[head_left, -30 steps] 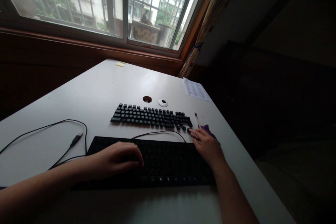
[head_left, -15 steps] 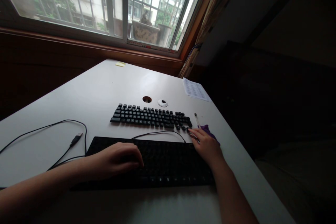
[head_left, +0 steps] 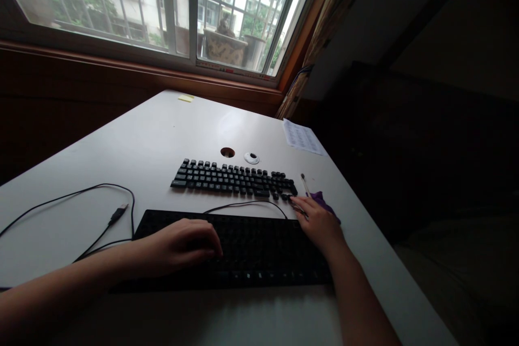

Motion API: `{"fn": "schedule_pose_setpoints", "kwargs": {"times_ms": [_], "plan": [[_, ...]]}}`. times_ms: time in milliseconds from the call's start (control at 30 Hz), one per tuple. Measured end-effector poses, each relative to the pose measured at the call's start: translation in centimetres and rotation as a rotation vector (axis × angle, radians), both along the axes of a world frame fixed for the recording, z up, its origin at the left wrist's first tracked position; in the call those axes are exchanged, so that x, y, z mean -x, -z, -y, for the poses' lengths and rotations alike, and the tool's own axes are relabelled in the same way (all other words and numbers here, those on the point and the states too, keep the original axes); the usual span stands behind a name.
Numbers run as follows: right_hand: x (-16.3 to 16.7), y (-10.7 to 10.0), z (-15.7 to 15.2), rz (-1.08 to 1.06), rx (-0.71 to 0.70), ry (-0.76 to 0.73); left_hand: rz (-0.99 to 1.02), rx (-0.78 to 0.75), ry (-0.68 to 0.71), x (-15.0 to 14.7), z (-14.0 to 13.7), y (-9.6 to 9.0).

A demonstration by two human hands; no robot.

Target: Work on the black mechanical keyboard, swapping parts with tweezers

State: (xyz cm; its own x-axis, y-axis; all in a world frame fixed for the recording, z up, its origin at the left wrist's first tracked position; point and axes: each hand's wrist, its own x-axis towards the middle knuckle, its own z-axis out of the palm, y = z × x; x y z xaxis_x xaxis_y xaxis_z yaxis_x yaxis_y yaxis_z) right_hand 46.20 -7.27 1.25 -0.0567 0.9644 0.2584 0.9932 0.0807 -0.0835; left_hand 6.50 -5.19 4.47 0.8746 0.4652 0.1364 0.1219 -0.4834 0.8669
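A dark keyboard [head_left: 263,248] lies across the near part of the table, its surface too dark to make out well. My left hand [head_left: 192,240] rests on its left half with the fingers curled down; whatever is under them is hidden. Behind it, loose black keycaps [head_left: 227,178] stand in rows like a keyboard layout. My right hand [head_left: 318,221] is at the right end of these rows, its fingertips touching a keycap [head_left: 286,197]. Its fingers and thumb are close together around something thin, too small to name. A purple cloth [head_left: 324,205] lies beside that hand.
A thin brush-like stick [head_left: 305,185] leans on the cloth. A black cable with a USB plug [head_left: 118,213] curls at left. Behind the keycaps are a round table hole [head_left: 227,152] and a white ring [head_left: 252,158]. Printed paper [head_left: 303,137] lies at the right edge.
The keycap at my right fingertips has shifted slightly left, closer to its neighbour. My left hand and the keyboard look the same.
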Motion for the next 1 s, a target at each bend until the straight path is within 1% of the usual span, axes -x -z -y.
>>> {"fn": "schedule_pose_setpoints", "kwargs": {"times_ms": [300, 767, 1000], "plan": [[0.00, 0.06, 0.08, 0.021, -0.003, 0.033, -0.006, -0.007, 0.004, -0.04, -0.08, -0.04], [0.77, -0.34, 0.18, 0.051, 0.031, -0.003, -0.004, -0.017, -0.002, -0.20, 0.03, -0.38], [0.96, -0.34, -0.02, 0.080, 0.037, 0.016, 0.005, -0.016, 0.003, -0.18, 0.05, -0.08]]}}
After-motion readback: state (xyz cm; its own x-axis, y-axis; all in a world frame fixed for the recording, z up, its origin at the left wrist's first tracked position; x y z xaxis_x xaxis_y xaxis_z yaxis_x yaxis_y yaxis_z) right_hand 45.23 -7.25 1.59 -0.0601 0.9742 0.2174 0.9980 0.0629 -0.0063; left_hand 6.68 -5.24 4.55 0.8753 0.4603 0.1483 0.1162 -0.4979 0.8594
